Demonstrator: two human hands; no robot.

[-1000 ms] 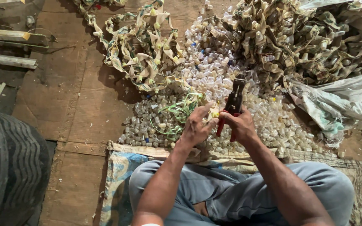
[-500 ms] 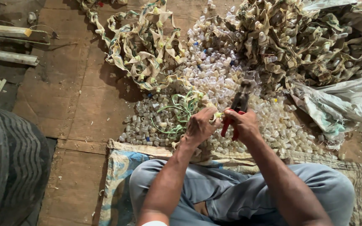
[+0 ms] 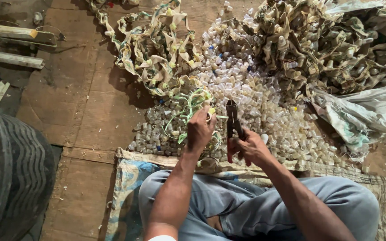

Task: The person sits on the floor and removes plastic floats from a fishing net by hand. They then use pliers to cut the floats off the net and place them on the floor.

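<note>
Gripping the dark metal cutting pliers with red handles [image 3: 233, 120] in your closed right hand [image 3: 246, 149], you now hold them more upright than a moment ago, beside the small yellow-capped piece on green strap [image 3: 211, 111] pinched in your left hand [image 3: 200, 131] over the pile of small clear plastic caps [image 3: 264, 102] on the wooden floor's [image 3: 90, 116] middle.

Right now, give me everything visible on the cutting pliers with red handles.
The dark metal cutting pliers with red handles stand roughly upright in the right hand, which wraps the red grips so only bits of red show. The dark jaws point away from the person, over the heap of small clear plastic caps; whether they are open is unclear. The left hand, beside them, pinches a cream strip end.
</note>
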